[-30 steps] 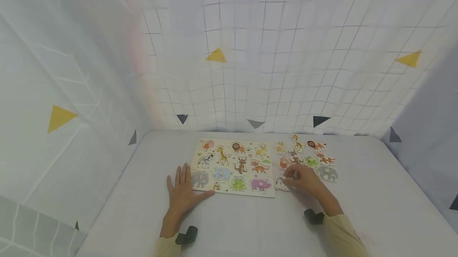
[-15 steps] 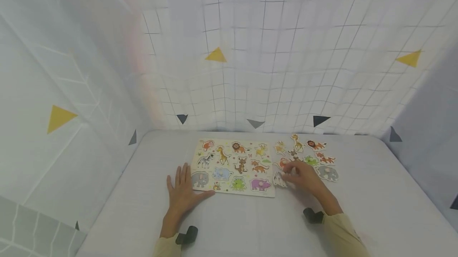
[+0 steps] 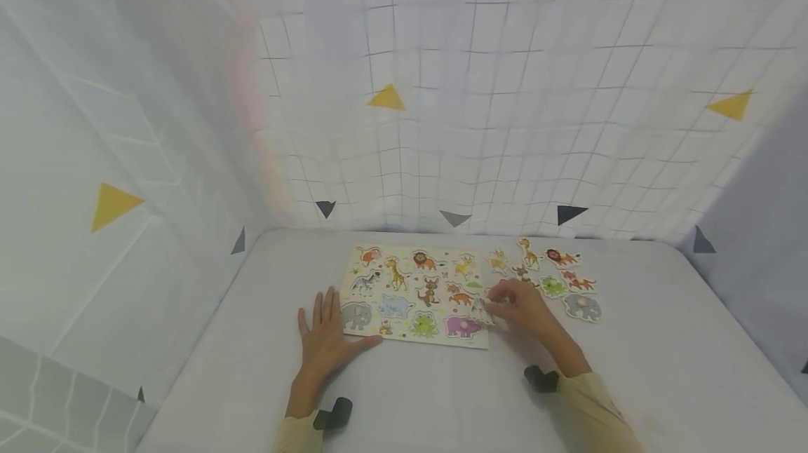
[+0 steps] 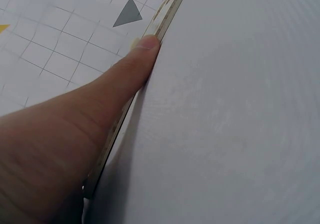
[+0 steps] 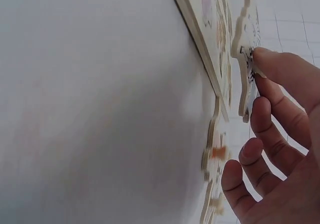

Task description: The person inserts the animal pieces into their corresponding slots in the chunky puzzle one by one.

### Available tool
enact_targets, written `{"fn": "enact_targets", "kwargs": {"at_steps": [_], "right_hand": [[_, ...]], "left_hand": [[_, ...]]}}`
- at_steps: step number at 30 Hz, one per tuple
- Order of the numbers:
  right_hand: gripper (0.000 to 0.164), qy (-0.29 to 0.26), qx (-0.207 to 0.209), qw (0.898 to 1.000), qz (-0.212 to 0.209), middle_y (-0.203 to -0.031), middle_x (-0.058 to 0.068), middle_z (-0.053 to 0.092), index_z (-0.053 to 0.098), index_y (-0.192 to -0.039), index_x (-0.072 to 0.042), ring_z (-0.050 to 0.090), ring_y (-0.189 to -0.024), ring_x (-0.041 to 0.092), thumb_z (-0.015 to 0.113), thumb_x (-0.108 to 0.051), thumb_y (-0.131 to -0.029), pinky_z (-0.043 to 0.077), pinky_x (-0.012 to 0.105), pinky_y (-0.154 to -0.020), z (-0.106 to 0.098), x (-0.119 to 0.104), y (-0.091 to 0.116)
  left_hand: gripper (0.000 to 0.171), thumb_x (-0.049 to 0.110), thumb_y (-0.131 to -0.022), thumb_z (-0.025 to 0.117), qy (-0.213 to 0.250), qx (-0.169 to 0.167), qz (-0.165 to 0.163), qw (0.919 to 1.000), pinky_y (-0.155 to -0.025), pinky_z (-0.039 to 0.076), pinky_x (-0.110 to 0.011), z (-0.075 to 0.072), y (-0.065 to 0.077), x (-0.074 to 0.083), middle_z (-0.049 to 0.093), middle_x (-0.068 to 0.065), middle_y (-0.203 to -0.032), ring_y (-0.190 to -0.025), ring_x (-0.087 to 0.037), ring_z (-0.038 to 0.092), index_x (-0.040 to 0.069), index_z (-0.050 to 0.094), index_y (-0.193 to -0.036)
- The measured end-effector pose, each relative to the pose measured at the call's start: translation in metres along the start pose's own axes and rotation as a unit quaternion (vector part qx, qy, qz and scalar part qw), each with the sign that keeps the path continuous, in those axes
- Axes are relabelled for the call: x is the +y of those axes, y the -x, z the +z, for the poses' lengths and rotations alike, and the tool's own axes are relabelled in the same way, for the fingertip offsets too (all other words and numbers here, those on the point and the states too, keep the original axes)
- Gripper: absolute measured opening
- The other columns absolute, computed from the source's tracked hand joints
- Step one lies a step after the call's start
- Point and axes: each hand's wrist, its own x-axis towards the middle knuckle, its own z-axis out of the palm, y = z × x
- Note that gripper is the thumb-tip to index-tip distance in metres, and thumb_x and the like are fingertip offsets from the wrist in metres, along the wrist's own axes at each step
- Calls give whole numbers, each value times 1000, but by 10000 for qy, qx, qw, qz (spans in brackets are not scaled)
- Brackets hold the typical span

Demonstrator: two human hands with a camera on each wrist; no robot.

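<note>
A zebra puzzle piece (image 3: pixel 480 310) is pinched between the thumb and fingers of my right hand (image 3: pixel 522 309), over the right edge of the animal puzzle board (image 3: pixel 443 340). The right wrist view shows this zebra piece (image 5: pixel 242 64) raised above the board, with the other fingers curled beneath the pinch. My left hand (image 3: pixel 330 341) lies with spread fingers at the board's lower left corner. Its thumb (image 4: pixel 132 64) runs along the board's near edge in the left wrist view. A purple hippo piece (image 3: pixel 463 327) and a blue rhino piece (image 3: pixel 394 306) sit in the board.
Right of the board lie several loose animal pieces, among them a giraffe (image 3: pixel 529 254), a lion (image 3: pixel 562 257), a tiger (image 3: pixel 577 281), a frog (image 3: pixel 553 286) and an elephant (image 3: pixel 583 307). My right hand partly covers others. A white cloth wall (image 3: pixel 454 158) rises behind the table.
My right hand has lifted the zebra piece off the table and carried it left, over the board's right edge. My left hand stays in place at the board's corner.
</note>
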Motion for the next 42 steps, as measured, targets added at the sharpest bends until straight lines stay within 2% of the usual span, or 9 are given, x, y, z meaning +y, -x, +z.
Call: {"fn": "enact_targets", "kwargs": {"at_steps": [3,9,15,18,24,29,42], "right_hand": [[12,-82,-65,9999,10,-100,7,74,74,-98,-10,65,-97,21,78,-18,-91,52,37,-87,4,-5,-3],[13,-177,-63,9998,83,-97,5,70,73,-99,-11,58,-93,18,78,-21,-91,48,33,-84,13,-10,-6],[10,-137,-6,9999,37,-96,3,69,72,-97,-14,59,-96,19,77,-21,-91,49,33,-87,21,-16,-13],[10,-162,40,9998,-99,-96,3,69,71,-97,-14,58,-94,18,77,-19,-91,48,31,-83,25,-19,-15],[12,-224,-5,9997,-18,-98,2,68,71,-99,-15,56,-92,17,77,-20,-90,46,28,-80,33,-27,-18],[10,-212,2,9995,-244,-97,4,69,72,-97,-13,58,-91,20,77,-19,-90,47,30,-79,38,-36,-22],[12,-384,46,9947,-955,-94,6,71,72,-96,-8,60,-85,19,78,-16,-88,49,25,-74,55,-60,-28]], "left_hand": [[135,79,-69,75,-16,32,12,10000,-127,-2,-71,1,0,-1,14,-17,-174,-162,-42,9,2,17,-164],[135,80,-69,74,-36,-5,22,10000,-127,-3,-71,1,-2,0,12,-16,-175,-162,-42,7,3,15,-164],[135,80,-69,74,-66,55,37,10000,-127,-1,-70,1,-2,0,14,-16,-174,-162,-42,10,4,17,-164],[136,81,-68,74,-94,81,38,9999,-127,0,-70,2,-2,0,15,-16,-174,-162,-41,10,4,17,-164],[136,81,-68,74,-109,30,22,9999,-128,-1,-69,3,-3,-1,13,-14,-175,-163,-40,8,6,15,-165],[135,80,-69,75,-69,60,20,10000,-128,-1,-70,1,-3,-1,13,-14,-175,-163,-40,8,5,16,-164],[135,78,-68,76,-16,72,-8,10000,-127,0,-71,0,-1,-2,15,-15,-174,-162,-41,10,3,18,-164]]}}
